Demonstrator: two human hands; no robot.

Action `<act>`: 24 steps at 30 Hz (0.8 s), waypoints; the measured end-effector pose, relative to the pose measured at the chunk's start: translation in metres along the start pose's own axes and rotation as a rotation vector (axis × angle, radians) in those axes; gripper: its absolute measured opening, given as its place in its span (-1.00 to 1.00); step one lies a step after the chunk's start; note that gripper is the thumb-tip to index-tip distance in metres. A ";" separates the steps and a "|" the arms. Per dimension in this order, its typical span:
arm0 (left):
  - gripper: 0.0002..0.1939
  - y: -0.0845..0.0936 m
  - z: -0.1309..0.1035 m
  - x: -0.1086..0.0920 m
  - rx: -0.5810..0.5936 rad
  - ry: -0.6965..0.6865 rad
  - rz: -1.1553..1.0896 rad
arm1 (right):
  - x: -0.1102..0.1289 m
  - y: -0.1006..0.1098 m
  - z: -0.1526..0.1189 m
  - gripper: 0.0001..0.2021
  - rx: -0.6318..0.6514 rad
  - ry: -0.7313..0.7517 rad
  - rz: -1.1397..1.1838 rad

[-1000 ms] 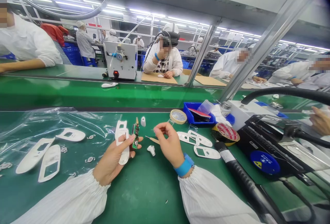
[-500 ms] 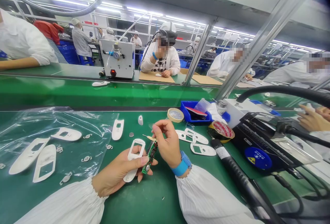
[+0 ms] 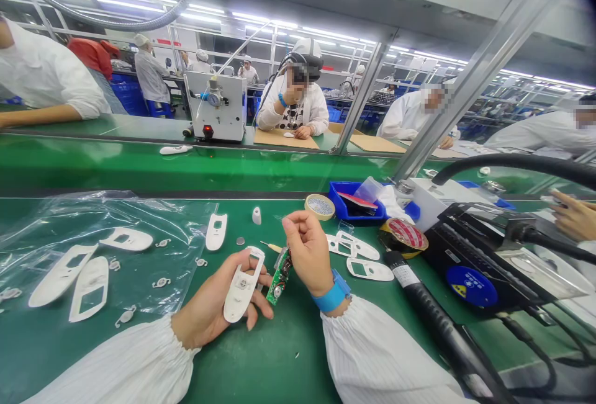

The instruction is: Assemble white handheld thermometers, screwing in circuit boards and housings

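Note:
My left hand (image 3: 212, 295) is closed on a white plastic casing half (image 3: 239, 289), which has a rectangular window at its upper end and a small round part inside. Fingers of that hand stick out past the casing's right side. My right hand (image 3: 307, 252) pinches the upper end of a green circuit board (image 3: 278, 283) with dark wires, hanging just right of the casing. Behind the board, a thin tool with a yellowish handle (image 3: 274, 247) partly shows. A silver disc (image 3: 240, 241) and a small white cap (image 3: 256, 215) are on the green table beyond.
On the left, a clear plastic sheet (image 3: 153, 218) bears casing halves (image 3: 89, 289) and several small white parts (image 3: 161, 282). To the right are more casing halves (image 3: 370, 269), a tape roll (image 3: 404, 234), a blue bin (image 3: 356, 204) and a black machine (image 3: 470, 267). Co-workers sit opposite.
My left thumb has moved off the board to the casing's upper edge, and the casing's inner side now shows more fully. The board hangs from my right hand, apart from the casing.

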State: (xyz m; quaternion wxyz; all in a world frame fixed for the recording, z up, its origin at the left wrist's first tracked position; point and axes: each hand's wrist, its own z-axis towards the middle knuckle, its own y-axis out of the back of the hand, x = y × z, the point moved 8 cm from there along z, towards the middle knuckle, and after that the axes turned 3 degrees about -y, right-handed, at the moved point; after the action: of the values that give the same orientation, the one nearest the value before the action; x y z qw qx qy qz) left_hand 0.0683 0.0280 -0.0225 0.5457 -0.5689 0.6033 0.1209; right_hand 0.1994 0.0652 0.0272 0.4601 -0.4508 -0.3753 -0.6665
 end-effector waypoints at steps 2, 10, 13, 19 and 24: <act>-0.71 0.000 0.001 0.001 -0.015 0.012 -0.028 | -0.002 0.001 0.002 -0.85 -0.005 -0.018 0.033; -0.75 -0.003 -0.001 0.006 -0.070 0.046 -0.087 | 0.007 -0.008 -0.005 -0.85 0.011 -0.019 -0.034; -0.79 0.003 0.000 0.006 -0.142 0.031 -0.058 | 0.008 -0.010 -0.007 -0.85 0.016 -0.018 -0.047; -0.64 0.003 0.002 0.013 -0.046 0.096 0.094 | 0.001 -0.004 0.000 -0.84 -0.002 -0.058 0.023; -0.79 -0.003 -0.001 0.004 0.024 0.013 0.155 | -0.002 0.002 0.005 -0.82 -0.030 -0.063 0.075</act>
State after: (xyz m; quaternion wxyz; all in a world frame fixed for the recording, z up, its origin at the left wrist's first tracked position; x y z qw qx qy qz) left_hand 0.0712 0.0238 -0.0240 0.5376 -0.5147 0.6505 0.1517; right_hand 0.2034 0.0698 0.0275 0.4659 -0.4920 -0.3626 -0.6398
